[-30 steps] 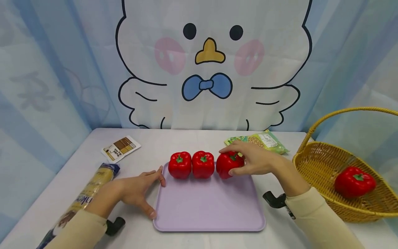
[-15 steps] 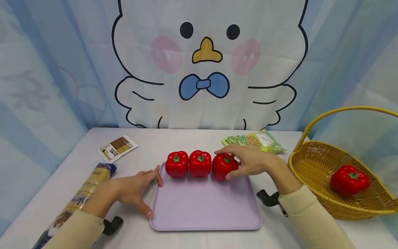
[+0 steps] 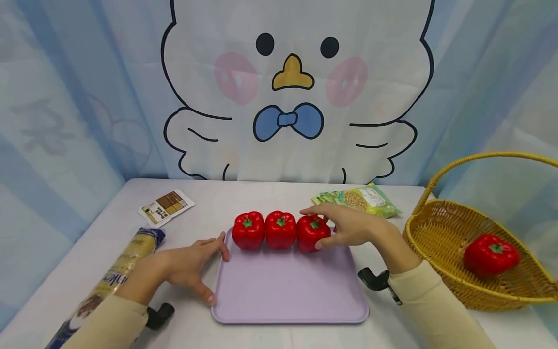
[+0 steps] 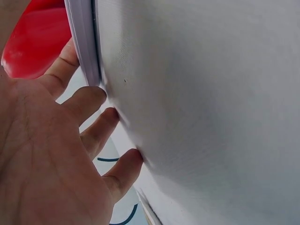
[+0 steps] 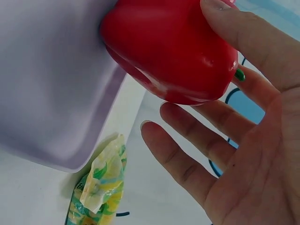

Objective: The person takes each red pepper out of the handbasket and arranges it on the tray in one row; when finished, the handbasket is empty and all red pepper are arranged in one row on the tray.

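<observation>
Three red bell peppers stand in a row along the far edge of a pale purple tray: a left one, a middle one and a right one. My right hand holds the right bell pepper between thumb and fingers. In the right wrist view the thumb lies on that pepper, and two lower fingers extend below it. My left hand is spread at the tray's left edge, thumb and index fingertip touching the rim. The left wrist view shows its other fingertips on the white cloth.
A yellow wicker basket with one more red bell pepper stands at the right. Behind the tray lies a green food packet. A small brown-and-white pouch and a long gold packet lie at the left.
The right bell pepper has moved a little left and now sits against the middle one, with my right hand still around it. My left hand stays at the tray edge.
</observation>
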`<action>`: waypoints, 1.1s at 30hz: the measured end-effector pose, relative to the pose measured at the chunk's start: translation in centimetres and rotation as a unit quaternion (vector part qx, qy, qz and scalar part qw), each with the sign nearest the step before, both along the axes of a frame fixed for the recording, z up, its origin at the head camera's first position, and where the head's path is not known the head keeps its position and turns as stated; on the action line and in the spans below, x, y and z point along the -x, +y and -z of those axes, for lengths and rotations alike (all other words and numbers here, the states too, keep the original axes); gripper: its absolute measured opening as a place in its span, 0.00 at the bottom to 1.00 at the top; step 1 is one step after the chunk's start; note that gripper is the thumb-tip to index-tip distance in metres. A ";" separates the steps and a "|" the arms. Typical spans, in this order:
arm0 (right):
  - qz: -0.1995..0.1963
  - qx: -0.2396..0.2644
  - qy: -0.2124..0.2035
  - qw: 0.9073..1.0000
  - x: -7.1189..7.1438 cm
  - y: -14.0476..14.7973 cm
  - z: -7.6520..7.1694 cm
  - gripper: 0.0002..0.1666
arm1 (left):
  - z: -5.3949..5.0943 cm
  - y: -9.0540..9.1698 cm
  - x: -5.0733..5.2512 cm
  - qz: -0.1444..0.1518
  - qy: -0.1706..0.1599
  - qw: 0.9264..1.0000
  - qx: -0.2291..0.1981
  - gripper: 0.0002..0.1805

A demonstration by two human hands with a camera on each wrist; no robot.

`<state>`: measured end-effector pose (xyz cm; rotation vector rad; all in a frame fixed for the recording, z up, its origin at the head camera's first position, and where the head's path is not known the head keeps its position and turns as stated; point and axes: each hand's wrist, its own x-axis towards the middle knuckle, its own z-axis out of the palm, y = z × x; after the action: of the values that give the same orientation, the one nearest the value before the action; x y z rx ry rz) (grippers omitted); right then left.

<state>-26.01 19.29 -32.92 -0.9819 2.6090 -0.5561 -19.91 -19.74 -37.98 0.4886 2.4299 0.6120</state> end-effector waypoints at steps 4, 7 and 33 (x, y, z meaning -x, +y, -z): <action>0.002 0.006 -0.008 1.000 -0.1 0.0 0.3 0.49 | 0.0 0.1 -0.1 -0.001 -0.002 1.000 0.003 0.43; 0.001 0.009 -0.014 1.000 -0.1 0.0 0.4 0.52 | -0.1 0.1 -0.1 -0.001 -0.005 1.000 0.001 0.43; 0.021 -0.009 0.029 0.999 -1.4 3.4 -1.1 0.53 | -0.1 0.0 -0.1 0.007 -0.001 1.000 0.006 0.42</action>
<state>-24.57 22.67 -31.86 -0.9541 2.6856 -0.5217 -19.84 -19.71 -37.88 0.5004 2.4254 0.5914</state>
